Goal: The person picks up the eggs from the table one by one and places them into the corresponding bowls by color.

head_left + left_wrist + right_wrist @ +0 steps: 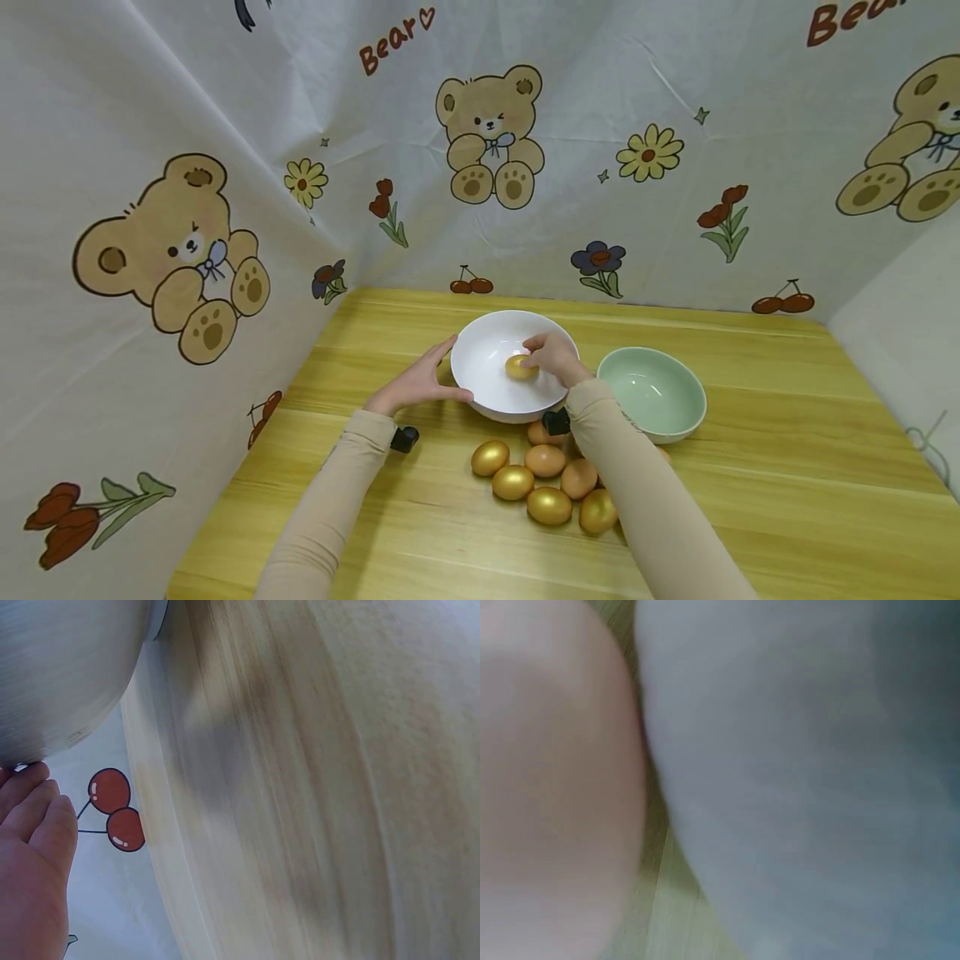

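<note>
A white bowl (483, 343) stands at the back middle of the wooden table. My left hand (416, 385) touches its left side with thumb and fingers extended and spread; the left wrist view shows the fingertips against the bowl's outer wall (67, 675). Inside the bowl, my right hand (557, 357) pinches a golden egg (517, 368) by its right end. Before the bowl lie several golden eggs (513, 482) and several brown eggs (544, 460), some hidden under the right forearm. The right wrist view is blurred, with the hand (555, 787) close beside the bowl's pale wall (780, 787).
A light green bowl (660, 398) stands just right of the white bowl, partly behind the right sleeve (637, 467). Printed cloth (570, 50) with bears and flowers hangs behind the table (795, 483) and along its left side.
</note>
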A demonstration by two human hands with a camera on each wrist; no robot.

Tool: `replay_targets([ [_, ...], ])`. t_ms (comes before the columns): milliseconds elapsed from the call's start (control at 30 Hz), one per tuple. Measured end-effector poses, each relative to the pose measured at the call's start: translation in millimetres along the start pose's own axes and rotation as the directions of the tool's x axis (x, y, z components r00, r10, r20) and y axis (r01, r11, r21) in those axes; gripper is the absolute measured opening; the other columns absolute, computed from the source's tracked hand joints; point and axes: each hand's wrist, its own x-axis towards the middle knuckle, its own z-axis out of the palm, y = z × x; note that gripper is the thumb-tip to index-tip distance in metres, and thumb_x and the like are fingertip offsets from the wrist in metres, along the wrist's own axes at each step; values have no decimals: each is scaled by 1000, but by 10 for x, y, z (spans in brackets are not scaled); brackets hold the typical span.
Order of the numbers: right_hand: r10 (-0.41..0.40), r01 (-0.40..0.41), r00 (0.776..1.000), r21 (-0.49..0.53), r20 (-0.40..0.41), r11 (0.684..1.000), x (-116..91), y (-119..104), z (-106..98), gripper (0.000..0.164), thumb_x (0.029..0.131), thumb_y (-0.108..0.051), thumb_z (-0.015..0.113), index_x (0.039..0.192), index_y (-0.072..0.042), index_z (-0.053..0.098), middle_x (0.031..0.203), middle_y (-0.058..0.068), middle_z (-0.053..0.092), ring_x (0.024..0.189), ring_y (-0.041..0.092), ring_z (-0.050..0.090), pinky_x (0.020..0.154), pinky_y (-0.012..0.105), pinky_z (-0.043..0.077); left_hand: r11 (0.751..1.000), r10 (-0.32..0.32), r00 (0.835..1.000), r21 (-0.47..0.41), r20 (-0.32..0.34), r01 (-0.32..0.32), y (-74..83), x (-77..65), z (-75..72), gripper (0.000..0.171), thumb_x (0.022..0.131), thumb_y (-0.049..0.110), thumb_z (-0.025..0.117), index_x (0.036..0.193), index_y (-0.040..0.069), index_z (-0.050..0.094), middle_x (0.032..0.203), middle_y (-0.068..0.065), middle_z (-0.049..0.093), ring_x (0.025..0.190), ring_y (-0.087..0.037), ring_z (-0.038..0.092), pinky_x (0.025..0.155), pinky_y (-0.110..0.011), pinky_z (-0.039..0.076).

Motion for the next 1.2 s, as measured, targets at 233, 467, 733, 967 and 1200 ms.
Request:
replay_targets([
  [233, -17, 19, 1000, 91, -26, 996, -1, -30, -41, 41, 81, 0, 68, 119, 5, 57, 119, 19, 54, 108, 29, 47, 98, 39, 38, 1000, -7, 1000, -1, -5, 7, 14, -4, 1, 116, 64, 56, 78, 150, 15, 12, 152, -6, 15, 136, -25, 17, 105, -48, 23],
  [467, -67, 64, 998, 154, 14, 986, -27, -92, -95, 44, 85, -1, 64, 126, 7, 51, 128, 22, 49, 120, 33, 43, 102, 40, 34, 1000, -13, 1000, 5, -5, 13, 16, 1, 6, 117, 63, 57, 78, 150, 14, 12, 152, -6, 15, 136, -25, 16, 106, -49, 23],
  [733, -134, 126, 991, 182, 29, 975, -110, -195, -194, 47, 87, -3, 62, 130, 8, 47, 132, 23, 46, 121, 33, 42, 103, 41, 33, 1000, -8, 1000, 6, -5, 8, 9, 6, 11, 117, 63, 57, 78, 150, 15, 12, 152, -6, 14, 136, -26, 18, 105, -49, 24],
  [967, -187, 178, 982, 207, 22, 962, -206, -266, -245, 50, 88, -9, 64, 132, 6, 46, 132, 22, 46, 118, 31, 47, 102, 40, 34, 1000, -16, 1000, 0, -6, 16, -8, 3, 7, 115, 65, 56, 77, 150, 16, 12, 152, -5, 14, 136, -25, 18, 105, -47, 24],
  [1200, -243, 226, 970, 275, 30, 935, -382, -239, -324, 50, 87, -10, 65, 132, 4, 47, 133, 23, 45, 118, 31, 47, 102, 40, 33, 1000, -12, 1000, -7, -4, 12, 0, -2, 7, 115, 65, 55, 78, 150, 15, 12, 152, -5, 14, 136, -24, 16, 106, -48, 22],
])
